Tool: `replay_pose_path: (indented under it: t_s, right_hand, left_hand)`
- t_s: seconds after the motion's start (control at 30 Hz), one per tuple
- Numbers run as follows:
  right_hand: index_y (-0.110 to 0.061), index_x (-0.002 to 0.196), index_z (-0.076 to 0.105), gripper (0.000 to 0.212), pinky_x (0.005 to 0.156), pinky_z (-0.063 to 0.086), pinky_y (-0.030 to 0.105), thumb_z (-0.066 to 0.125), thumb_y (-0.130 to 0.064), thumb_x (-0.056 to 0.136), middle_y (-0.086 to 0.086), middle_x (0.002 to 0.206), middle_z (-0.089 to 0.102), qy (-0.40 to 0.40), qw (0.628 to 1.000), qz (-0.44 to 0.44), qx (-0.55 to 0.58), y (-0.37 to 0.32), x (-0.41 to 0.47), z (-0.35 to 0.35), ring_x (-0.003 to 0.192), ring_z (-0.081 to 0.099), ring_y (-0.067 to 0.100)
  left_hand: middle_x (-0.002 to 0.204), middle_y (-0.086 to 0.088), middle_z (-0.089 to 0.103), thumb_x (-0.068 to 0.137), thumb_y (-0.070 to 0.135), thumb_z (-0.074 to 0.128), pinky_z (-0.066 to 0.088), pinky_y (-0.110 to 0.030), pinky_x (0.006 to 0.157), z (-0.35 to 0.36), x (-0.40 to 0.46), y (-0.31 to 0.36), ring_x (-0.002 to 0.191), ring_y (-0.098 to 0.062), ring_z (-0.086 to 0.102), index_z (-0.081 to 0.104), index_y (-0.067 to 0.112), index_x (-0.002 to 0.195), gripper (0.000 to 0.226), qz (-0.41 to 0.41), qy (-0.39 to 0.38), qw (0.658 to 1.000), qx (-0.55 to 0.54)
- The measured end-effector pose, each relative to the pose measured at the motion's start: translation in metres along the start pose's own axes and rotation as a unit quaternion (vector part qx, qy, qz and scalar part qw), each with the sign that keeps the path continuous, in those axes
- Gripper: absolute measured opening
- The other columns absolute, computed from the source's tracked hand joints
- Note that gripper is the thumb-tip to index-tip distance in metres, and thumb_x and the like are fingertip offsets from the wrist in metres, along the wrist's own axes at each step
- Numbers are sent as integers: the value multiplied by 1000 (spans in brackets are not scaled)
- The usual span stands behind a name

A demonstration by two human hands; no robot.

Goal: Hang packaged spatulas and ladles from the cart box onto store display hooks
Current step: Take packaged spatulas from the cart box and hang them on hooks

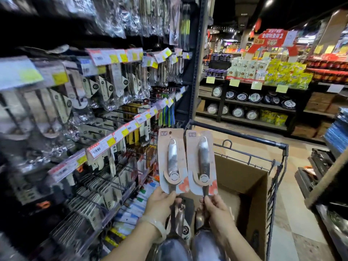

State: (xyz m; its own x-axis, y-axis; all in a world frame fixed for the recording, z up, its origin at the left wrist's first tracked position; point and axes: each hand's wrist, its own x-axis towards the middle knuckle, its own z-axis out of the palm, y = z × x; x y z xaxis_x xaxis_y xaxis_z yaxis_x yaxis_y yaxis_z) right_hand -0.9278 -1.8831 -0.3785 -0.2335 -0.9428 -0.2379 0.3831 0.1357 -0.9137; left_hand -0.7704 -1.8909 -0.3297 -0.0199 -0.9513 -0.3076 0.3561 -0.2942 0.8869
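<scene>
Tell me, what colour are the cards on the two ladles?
Pale pinkish-tan card, orange patch low down; head view.

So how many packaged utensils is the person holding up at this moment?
2. One carded utensil is held by the left hand, the other carded utensil by the right hand, side by side above the cardboard box. More may lie hidden in the box.

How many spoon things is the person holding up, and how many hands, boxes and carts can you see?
Packaged utensils held up: 2, one in the left hand, one in the right hand
Hands: 2, left hand, right hand
Cardboard boxes in the cart: 1
Carts: 1
Total: 6
</scene>
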Motion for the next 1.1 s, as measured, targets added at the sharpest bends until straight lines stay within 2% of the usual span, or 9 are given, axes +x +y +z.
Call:
replay_pose_path:
  t_s: [0.23, 0.33, 0.37, 0.43, 0.5, 0.67, 0.83, 1.0, 1.1]
  right_hand:
    - [-13, 85, 64, 22, 53, 54, 24, 48, -2, 94, 7, 68, 64, -117, 992, -34, -23, -17, -1, 82, 55, 60, 10]
    - [-2, 100, 60, 16, 87, 50, 47, 46, -1, 94, 28, 84, 63, -177, 982, -52, -26, -30, -15, 124, 83, 59, 25]
    - [-1, 100, 59, 15, 87, 47, 48, 45, -1, 95, 27, 84, 61, -193, 979, -60, -31, -31, -18, 137, 84, 56, 27]
    - [-3, 95, 59, 15, 72, 47, 38, 45, -3, 96, 15, 80, 62, -219, 971, -78, -51, -34, -28, 161, 76, 57, 23]
    - [-2, 99, 58, 14, 60, 47, 28, 45, -4, 95, 15, 80, 59, -253, 964, -68, -39, -32, -42, 193, 70, 55, 22]
    - [-16, 94, 62, 25, 63, 46, 27, 44, 1, 94, 8, 69, 55, -298, 954, -35, 15, -21, -78, 236, 63, 51, 20]
    - [-4, 99, 56, 21, 45, 50, 13, 41, 9, 92, 10, 59, 56, -297, 953, -26, 48, 9, -120, 276, 43, 57, 5]
    - [-9, 90, 56, 23, 47, 51, 14, 41, 8, 93, 1, 49, 62, -318, 946, 13, 64, 28, -154, 295, 42, 58, 6]
    - [-7, 92, 57, 20, 47, 52, 15, 42, 6, 93, 3, 51, 63, -343, 937, 34, 60, 36, -178, 302, 42, 59, 9]
  left_hand:
    - [83, -11, 68, 91, -1, 50, 53, -30, 64, -47, -25, 57, 57, -12, 63, 59, 6, 100, 14, 94, 51, 994, -14]
    - [90, -9, 69, 90, -2, 51, 55, -28, 68, -72, -38, 86, 63, -12, 65, 59, 5, 108, 21, 141, 64, 988, -20]
    - [91, -6, 71, 90, -1, 51, 56, -25, 64, -81, -43, 94, 65, -11, 67, 60, 8, 109, 22, 153, 71, 986, -19]
    - [84, 1, 73, 90, 2, 53, 56, -25, 65, -98, -53, 107, 67, -9, 68, 61, 13, 106, 20, 171, 94, 981, -20]
    - [77, 3, 73, 89, 7, 56, 55, -35, 79, -124, -68, 124, 68, -12, 67, 61, 13, 103, 16, 197, 124, 972, -15]
    - [76, 4, 74, 89, 10, 57, 53, -25, 64, -163, -99, 133, 68, -9, 70, 61, 15, 98, 11, 207, 162, 965, -22]
    - [80, -4, 73, 88, 7, 57, 48, -42, 82, -204, -144, 134, 71, -18, 70, 61, 16, 95, 12, 219, 218, 951, -14]
    - [82, 0, 75, 89, 11, 57, 43, -16, 50, -231, -192, 134, 61, -7, 68, 60, 20, 98, 13, 215, 243, 946, 10]
    - [75, 6, 71, 88, 9, 57, 43, -11, 47, -247, -219, 132, 57, 0, 67, 60, 17, 97, 12, 226, 264, 937, 44]
